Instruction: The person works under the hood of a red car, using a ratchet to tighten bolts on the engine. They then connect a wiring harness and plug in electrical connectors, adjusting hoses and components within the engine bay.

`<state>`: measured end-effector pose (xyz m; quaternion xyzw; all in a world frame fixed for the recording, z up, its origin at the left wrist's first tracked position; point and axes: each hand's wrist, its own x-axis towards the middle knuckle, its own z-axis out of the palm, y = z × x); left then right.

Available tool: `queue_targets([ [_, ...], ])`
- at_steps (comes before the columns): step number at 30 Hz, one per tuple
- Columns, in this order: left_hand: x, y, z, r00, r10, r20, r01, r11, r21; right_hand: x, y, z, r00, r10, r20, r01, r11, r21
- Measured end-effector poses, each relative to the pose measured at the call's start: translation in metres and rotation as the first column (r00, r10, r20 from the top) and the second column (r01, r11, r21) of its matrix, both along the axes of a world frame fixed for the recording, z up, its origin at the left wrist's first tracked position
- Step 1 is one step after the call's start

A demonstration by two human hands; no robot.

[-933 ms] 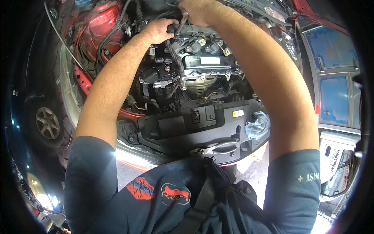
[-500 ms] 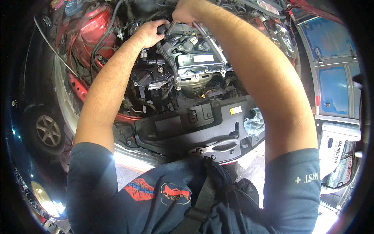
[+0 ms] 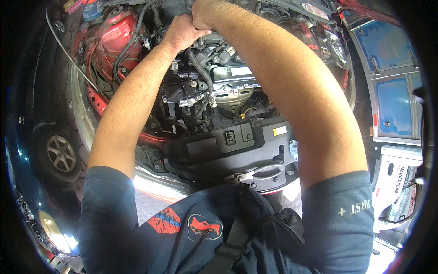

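Both my arms stretch over the open engine bay to the far side of the engine (image 3: 228, 73). At the back of it my left hand (image 3: 181, 33) is closed, its thumb pointing right, and its fingers curl out of sight. My right hand (image 3: 204, 17) touches it at the top of the view and is also closed. Whatever they grip is hidden behind the hands and my right forearm. A corrugated black wiring conduit (image 3: 197, 64) runs down just below my left hand. Beside it lies the silver-edged engine cover (image 3: 232, 72).
A pair of pliers (image 3: 258, 172) lies on the black front panel (image 3: 196, 153). A blue cloth (image 3: 294, 150) shows partly beside my right arm. The red inner fender (image 3: 121, 41) is at left, with a dark car (image 3: 27, 137) beyond it. Blue-windowed doors (image 3: 391, 105) stand at right.
My hands have come together, moving slightly left for the right one and up for the left. The metal bar tool seen in my right hand is now out of sight. The view has shifted a little.
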<state>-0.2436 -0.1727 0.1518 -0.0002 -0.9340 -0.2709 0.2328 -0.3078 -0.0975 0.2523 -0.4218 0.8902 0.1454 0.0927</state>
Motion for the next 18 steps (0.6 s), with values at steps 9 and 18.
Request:
queue_targets([
  [9, 0.01, 0.002, 0.0, 0.997, -0.056, 0.044, 0.046, 0.98, 0.192, -0.026, 0.032, -0.016, 0.978, 0.145, -0.147, -0.18, 0.946, -0.269],
  [18, 0.01, 0.003, -0.002, 0.997, -0.073, 0.001, 0.071, 0.975, 0.212, -0.036, 0.039, -0.012, 0.965, 0.224, -0.134, -0.248, 0.946, -0.208],
])
